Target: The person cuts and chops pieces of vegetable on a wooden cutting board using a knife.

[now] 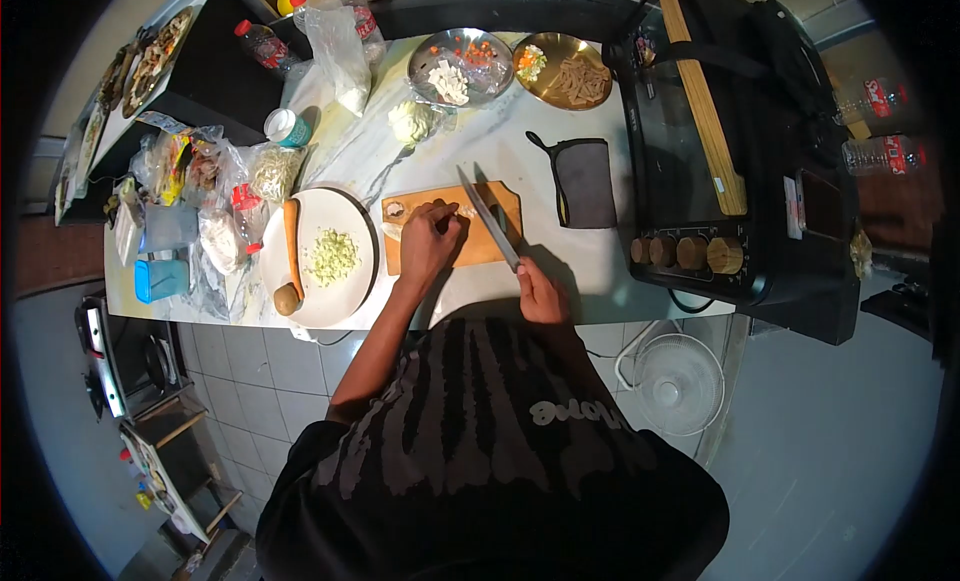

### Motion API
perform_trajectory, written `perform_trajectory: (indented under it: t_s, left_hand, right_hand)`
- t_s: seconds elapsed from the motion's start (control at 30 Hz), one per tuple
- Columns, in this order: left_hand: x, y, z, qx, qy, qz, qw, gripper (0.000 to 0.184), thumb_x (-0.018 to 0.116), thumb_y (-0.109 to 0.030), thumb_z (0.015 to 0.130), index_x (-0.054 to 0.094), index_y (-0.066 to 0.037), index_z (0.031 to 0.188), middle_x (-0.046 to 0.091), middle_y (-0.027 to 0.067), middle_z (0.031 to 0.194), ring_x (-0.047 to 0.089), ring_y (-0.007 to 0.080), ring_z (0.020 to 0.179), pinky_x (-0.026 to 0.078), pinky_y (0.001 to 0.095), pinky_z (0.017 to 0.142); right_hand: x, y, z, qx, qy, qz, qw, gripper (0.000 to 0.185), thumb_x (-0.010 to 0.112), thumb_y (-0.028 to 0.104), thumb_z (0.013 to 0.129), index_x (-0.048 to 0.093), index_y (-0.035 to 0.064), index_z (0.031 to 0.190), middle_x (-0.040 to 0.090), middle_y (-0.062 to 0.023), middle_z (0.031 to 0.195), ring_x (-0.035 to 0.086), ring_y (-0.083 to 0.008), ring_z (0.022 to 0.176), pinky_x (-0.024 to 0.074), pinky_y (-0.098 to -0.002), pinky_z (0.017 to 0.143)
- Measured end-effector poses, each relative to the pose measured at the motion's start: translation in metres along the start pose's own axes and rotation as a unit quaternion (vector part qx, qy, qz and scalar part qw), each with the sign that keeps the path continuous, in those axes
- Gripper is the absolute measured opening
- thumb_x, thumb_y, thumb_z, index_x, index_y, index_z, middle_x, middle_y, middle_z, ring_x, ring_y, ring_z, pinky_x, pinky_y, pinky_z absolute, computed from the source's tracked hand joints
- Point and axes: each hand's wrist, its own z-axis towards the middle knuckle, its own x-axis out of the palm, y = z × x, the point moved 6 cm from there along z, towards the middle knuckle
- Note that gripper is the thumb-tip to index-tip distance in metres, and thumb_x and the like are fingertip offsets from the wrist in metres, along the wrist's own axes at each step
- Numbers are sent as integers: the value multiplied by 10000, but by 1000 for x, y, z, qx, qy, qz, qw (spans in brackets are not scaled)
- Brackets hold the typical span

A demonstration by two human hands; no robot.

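My right hand (542,293) grips a kitchen knife (492,221) by its handle, with the long blade slanting up and left over the wooden cutting board (430,263). My left hand (430,241) rests on the board left of the blade. Its fingers are curled down, and what they press on is mostly hidden; small pale bits (466,210) lie at the fingertips. A small pale round piece (395,210) sits at the board's left corner. Left of the board is a white plate (345,213) bearing chopped pale-green pieces (333,257), a carrot (292,243) and a brownish round vegetable (287,300).
Behind the board are a half-cut pale cabbage (410,122), a steel bowl (424,56) of cut vegetables and a brass-coloured plate (557,43) with brown strips. A dark pot holder (584,184) lies right, beside a black oven (645,151). Bags and bottles crowd the left.
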Motion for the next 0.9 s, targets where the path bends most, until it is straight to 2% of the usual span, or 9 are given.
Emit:
perform_trajectory:
  t_s: [0.1,0.17,0.4,0.47,0.5,0.6,0.67,0.77,0.9]
  left_hand:
    - [2,-8,3,-41,45,-6,998,286,744,-173,803,736,12,1020,676,159,875,643,329,850,521,398,794]
    - [3,-13,7,-28,54,-4,998,299,758,-169,791,734,15,1026,678,160,881,644,331,849,521,399,796]
    - [11,-14,11,10,64,-5,998,274,773,-128,792,739,3,1030,698,168,952,664,326,838,530,386,778]
    - [12,-12,12,-10,70,-16,997,249,763,-116,802,743,-8,1025,703,171,969,670,325,842,535,382,768]
    - [12,-10,12,-30,72,-28,997,226,753,-105,811,748,-18,1020,707,173,987,676,324,846,539,377,758]
    - [15,-2,9,-43,62,-65,995,199,737,-87,825,753,-29,1015,715,170,989,681,328,855,546,372,751]
    - [15,-1,8,-5,45,-47,998,195,734,-87,830,752,-28,1015,718,166,984,681,328,866,546,374,764]
    - [7,0,4,41,24,-19,999,193,729,-87,837,750,-27,1019,720,161,991,681,328,887,545,376,790]
    - [-31,4,-4,-26,1,27,999,197,718,-83,844,749,-32,1031,715,154,1013,679,329,908,542,379,822]
  right_hand:
    - [3,-22,-1,17,-31,-55,998,263,586,249,971,660,150,1203,701,-182,871,660,-425,750,527,-525,710]
    - [-3,-18,-8,-88,-130,-79,984,239,636,222,943,687,113,1150,686,-173,783,648,-389,640,529,-487,606]
    - [37,-39,-24,-182,-155,-183,954,243,668,222,923,695,103,1134,634,-168,663,592,-354,512,504,-445,522]
    - [41,-29,-28,-243,-135,-353,893,136,665,128,920,689,-3,944,717,-138,1058,624,-171,609,494,-345,545]
    - [38,-24,-28,-241,-135,-353,894,136,665,128,920,689,-3,944,717,-138,1058,624,-171,609,494,-345,545]
    - [38,-10,-27,-268,-107,-310,906,155,622,168,957,657,23,998,705,-176,974,643,-290,635,493,-424,564]
    - [44,-32,-19,-107,-48,-66,991,257,605,200,974,647,89,1202,657,-209,790,607,-366,586,498,-440,555]
    - [51,-36,-10,-17,53,49,997,299,540,210,1006,567,52,1257,655,-248,828,624,-442,675,495,-506,596]
    - [25,28,13,-71,142,12,987,283,487,214,1024,506,24,1233,642,-289,853,613,-499,751,477,-559,621]
